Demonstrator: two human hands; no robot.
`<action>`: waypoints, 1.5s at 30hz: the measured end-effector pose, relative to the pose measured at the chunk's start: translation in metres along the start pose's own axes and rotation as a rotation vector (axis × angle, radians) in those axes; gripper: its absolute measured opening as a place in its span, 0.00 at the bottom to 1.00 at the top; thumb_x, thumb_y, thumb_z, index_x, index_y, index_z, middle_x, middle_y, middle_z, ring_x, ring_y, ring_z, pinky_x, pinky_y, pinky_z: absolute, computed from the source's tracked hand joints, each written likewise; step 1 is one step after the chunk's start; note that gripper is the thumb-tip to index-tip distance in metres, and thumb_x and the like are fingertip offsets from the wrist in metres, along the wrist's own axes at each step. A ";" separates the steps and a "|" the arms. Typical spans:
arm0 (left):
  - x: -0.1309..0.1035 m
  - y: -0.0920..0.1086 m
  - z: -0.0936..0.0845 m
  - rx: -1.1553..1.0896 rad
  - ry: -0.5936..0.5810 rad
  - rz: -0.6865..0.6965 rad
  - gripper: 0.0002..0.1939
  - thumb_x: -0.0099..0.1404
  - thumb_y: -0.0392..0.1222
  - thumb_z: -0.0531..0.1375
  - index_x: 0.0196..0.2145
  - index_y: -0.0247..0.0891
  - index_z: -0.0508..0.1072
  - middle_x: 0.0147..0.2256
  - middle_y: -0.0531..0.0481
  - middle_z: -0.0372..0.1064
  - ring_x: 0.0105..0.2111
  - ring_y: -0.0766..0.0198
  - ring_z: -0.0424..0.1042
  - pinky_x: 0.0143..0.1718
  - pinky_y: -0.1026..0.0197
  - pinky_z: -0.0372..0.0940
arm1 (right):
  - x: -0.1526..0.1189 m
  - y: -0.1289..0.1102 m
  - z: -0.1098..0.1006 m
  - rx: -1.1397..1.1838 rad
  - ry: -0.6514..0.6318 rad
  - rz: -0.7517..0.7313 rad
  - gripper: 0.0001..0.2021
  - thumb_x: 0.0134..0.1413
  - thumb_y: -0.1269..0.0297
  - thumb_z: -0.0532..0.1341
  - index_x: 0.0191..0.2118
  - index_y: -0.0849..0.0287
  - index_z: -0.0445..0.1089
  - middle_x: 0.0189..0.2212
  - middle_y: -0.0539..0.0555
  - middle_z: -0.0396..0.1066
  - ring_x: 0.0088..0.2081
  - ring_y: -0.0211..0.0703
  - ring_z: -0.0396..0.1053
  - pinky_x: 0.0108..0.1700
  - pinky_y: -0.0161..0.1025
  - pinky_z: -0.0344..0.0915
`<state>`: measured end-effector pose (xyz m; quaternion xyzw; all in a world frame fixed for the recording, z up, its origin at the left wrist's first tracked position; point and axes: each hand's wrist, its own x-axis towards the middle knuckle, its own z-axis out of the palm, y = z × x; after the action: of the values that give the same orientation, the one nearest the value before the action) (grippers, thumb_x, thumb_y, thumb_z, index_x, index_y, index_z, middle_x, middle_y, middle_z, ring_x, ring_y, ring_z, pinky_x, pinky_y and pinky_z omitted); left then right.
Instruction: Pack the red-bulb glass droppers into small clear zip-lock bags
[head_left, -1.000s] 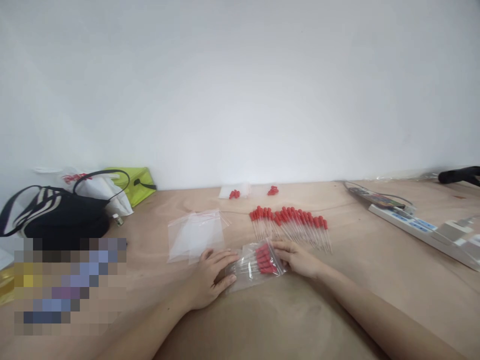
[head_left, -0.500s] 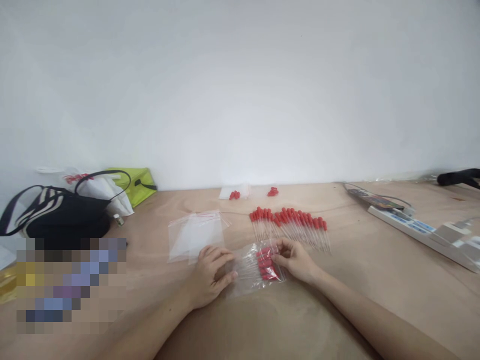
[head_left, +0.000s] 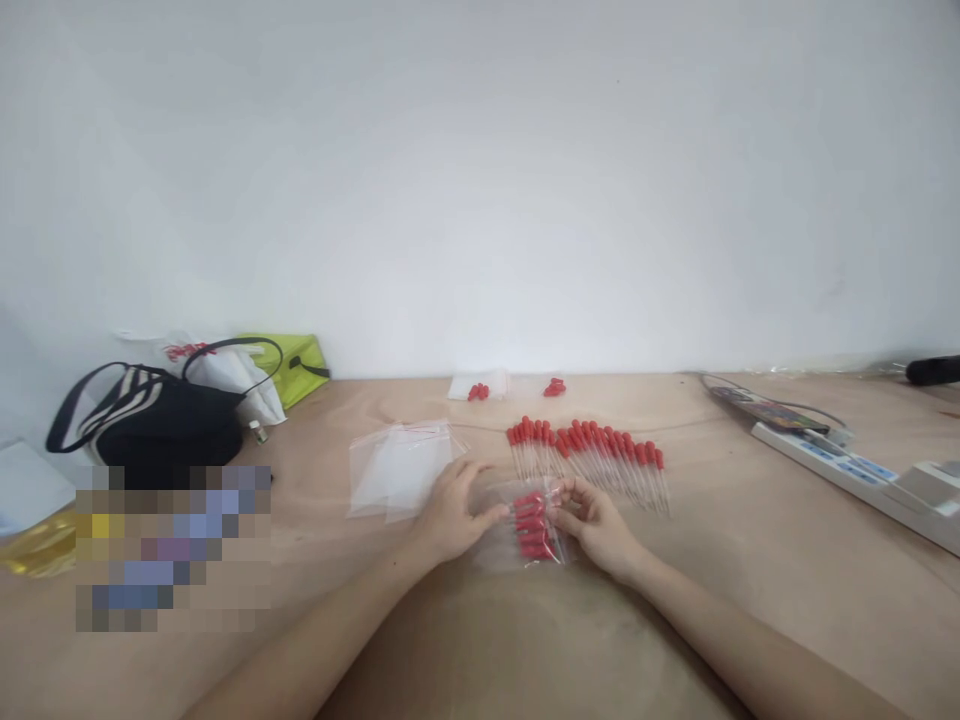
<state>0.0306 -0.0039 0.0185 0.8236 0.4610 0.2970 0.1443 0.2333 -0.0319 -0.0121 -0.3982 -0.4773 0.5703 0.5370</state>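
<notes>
The clear bag (head_left: pixel 495 550) sits low at the bench's (head_left: pixel 465 650) centre, red-bulbed pipettes (head_left: pixel 532 524) inside (about 5 bulbs show); the left hand (head_left: pixel 448 515) is at its 10 o'clock, fingers spread, thumb touching plastic; the right hand (head_left: pixel 606 535), at 3 o'clock, pinches its edge, so both sides seem steadied; loose pipettes (head_left: pixel 611 452) lie at 1 o'clock.
</notes>
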 end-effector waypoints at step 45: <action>0.041 -0.087 -0.058 0.291 0.101 -0.680 0.31 0.39 0.33 0.66 0.44 0.32 0.64 0.33 0.43 0.70 0.36 0.50 0.70 0.33 0.59 0.62 | -0.019 -0.009 0.000 -0.010 -0.016 0.210 0.21 0.28 0.52 0.67 0.26 0.60 0.60 0.19 0.44 0.63 0.21 0.32 0.66 0.27 0.34 0.64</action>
<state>-0.0482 0.0755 0.0341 0.6197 0.7523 0.2036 0.0931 0.2374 -0.0514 -0.0047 -0.4441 -0.4399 0.6243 0.4685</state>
